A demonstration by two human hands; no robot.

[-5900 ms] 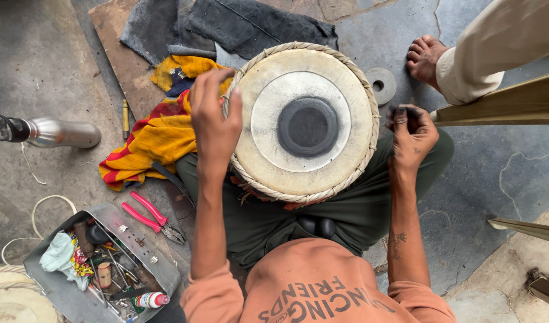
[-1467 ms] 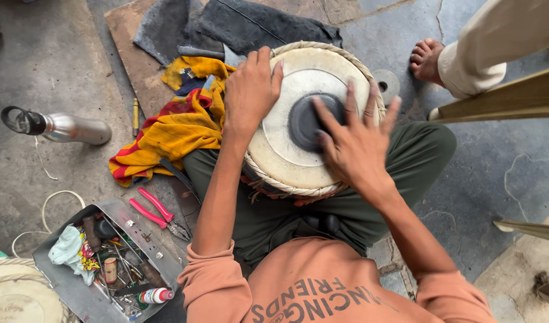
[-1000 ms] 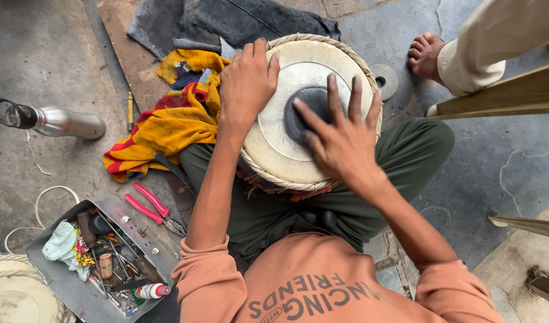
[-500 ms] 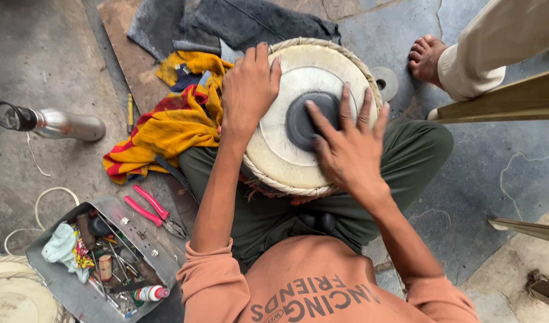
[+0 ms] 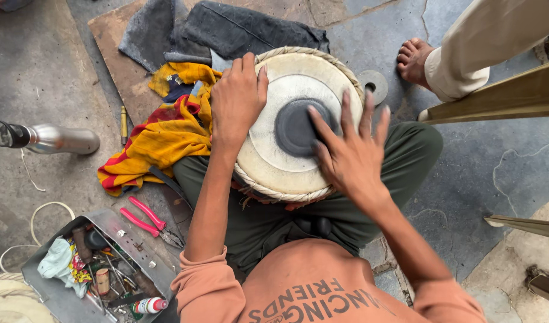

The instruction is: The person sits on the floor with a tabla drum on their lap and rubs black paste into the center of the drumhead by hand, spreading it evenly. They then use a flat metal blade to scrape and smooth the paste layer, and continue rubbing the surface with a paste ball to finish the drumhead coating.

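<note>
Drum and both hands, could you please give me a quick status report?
Left hand flat on the drum head's left edge. Right hand spread, fingertips on the dark centre patch. Drum rests in the lap. Nothing blocking; pink pliers lie apart.

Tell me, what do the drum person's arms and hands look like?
Both arms wear salmon-orange sleeves pushed up past the elbows, so the forearms are bare. The left hand and right hand are bare too: no gloves, rings, watch or bracelets visible. The sweatshirt has dark lettering across the chest.

A floor-level instrument repair workshop: cracked concrete floor (image 5: 478, 161), a metal toolbox (image 5: 95, 269) crammed with small tools, pink-handled pliers (image 5: 150, 221), rags (image 5: 161, 134) and a drum (image 5: 295, 122) held in a seated worker's lap.
</note>
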